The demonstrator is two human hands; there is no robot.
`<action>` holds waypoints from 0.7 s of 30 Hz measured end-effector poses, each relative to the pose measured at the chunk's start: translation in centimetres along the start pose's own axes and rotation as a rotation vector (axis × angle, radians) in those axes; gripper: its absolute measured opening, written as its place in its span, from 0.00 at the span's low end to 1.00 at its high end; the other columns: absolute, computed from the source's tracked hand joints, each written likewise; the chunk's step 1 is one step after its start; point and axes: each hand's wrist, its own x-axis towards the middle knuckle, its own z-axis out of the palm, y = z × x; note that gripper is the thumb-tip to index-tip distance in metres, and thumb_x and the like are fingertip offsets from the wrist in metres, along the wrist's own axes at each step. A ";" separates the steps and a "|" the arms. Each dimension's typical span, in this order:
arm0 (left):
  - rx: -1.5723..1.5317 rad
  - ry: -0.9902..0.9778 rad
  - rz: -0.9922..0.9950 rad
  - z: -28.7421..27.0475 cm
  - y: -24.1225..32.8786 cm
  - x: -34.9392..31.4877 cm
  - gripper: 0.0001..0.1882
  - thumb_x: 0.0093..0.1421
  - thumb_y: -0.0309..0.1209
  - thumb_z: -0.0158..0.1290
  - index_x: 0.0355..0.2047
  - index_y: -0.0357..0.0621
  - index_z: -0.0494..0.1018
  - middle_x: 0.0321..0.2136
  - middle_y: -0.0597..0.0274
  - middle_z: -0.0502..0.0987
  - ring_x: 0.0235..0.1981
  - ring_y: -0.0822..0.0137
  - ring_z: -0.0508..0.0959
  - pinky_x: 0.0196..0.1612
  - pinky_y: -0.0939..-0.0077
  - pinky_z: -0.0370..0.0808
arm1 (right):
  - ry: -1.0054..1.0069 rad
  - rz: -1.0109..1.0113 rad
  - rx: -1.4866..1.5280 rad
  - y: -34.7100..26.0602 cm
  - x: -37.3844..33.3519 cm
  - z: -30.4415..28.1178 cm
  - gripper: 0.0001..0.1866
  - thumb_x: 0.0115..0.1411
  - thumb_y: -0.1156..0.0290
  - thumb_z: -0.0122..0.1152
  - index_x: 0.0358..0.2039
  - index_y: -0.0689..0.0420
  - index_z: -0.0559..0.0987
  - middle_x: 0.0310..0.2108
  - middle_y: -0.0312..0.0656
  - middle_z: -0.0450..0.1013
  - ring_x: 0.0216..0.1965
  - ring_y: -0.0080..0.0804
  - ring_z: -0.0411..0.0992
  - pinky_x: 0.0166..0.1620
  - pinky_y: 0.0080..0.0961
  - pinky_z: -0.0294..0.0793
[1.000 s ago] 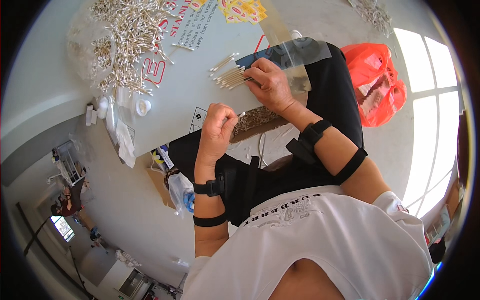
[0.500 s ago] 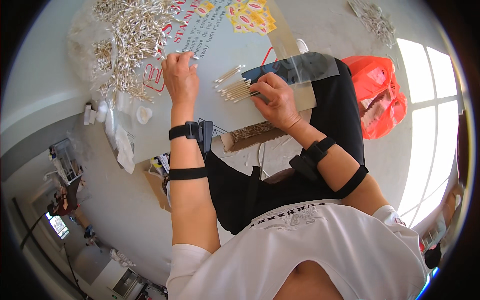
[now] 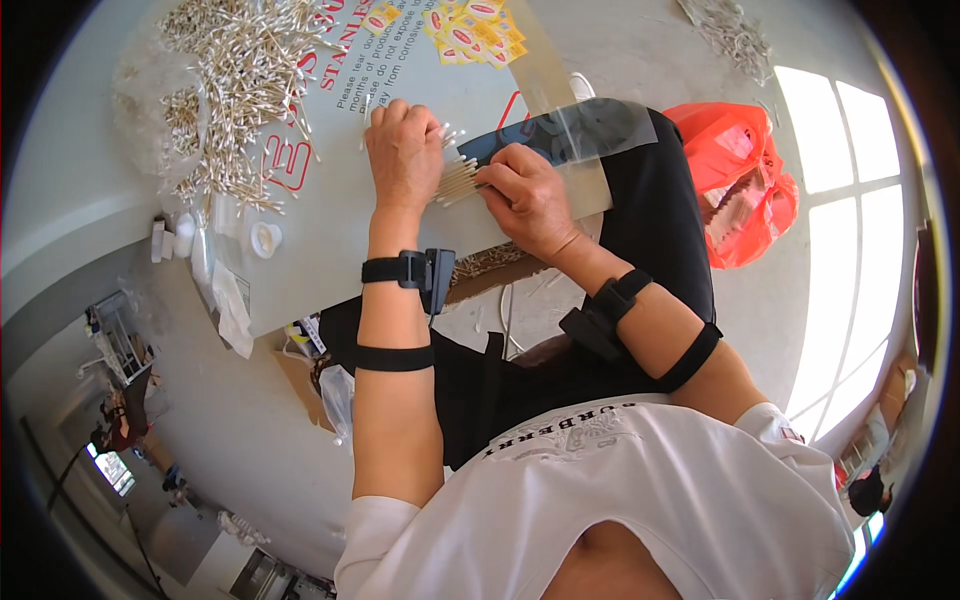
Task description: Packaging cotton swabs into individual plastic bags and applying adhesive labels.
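My right hand (image 3: 528,200) pinches the ends of a loose bundle of cotton swabs (image 3: 458,182), spread side by side on the table sheet. Close to its left side, my left hand (image 3: 405,155) is curled with fingers closed; white swab tips show beside its fingertips, and the hand hides most of their sticks. A large heap of cotton swabs (image 3: 235,95) lies at the far left, partly on clear plastic film. Black straps with small dark devices are on both forearms.
Yellow-and-white small packets (image 3: 475,38) lie at the table's far side. A dark translucent sheet (image 3: 590,130) covers the right edge. Below the edge is a box of swabs (image 3: 490,262). A red plastic bag (image 3: 735,170) stands on the floor at right. A small white cup (image 3: 265,238) sits left.
My left hand has moved right, from beside the heap to the bundle, and now covers several swabs that lay in view. My right hand keeps its pinch; the whole view has shifted slightly.
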 end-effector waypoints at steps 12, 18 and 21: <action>-0.762 0.414 -0.353 1.4 2.7 -6.8 0.17 0.68 0.33 0.40 0.53 0.36 0.67 0.54 0.53 0.67 0.56 0.58 0.67 0.60 0.65 0.63 | 0.124 0.190 0.402 -0.3 2.1 2.1 0.17 0.63 0.80 0.48 0.53 0.63 0.70 0.58 0.52 0.63 0.56 0.49 0.66 0.57 0.30 0.65; -0.789 0.303 -0.250 2.3 3.7 -5.7 0.18 0.69 0.34 0.40 0.52 0.35 0.68 0.52 0.53 0.69 0.54 0.60 0.68 0.59 0.66 0.63 | 0.129 0.256 0.459 -0.1 1.9 2.6 0.15 0.64 0.79 0.47 0.51 0.65 0.71 0.56 0.53 0.66 0.57 0.45 0.67 0.57 0.28 0.65; -1.012 0.454 -0.387 2.4 4.2 -5.8 0.20 0.69 0.35 0.41 0.54 0.33 0.67 0.53 0.51 0.69 0.56 0.61 0.68 0.62 0.66 0.61 | 0.221 0.272 0.483 0.6 2.0 2.5 0.14 0.65 0.78 0.47 0.50 0.65 0.72 0.55 0.53 0.67 0.55 0.44 0.68 0.57 0.28 0.65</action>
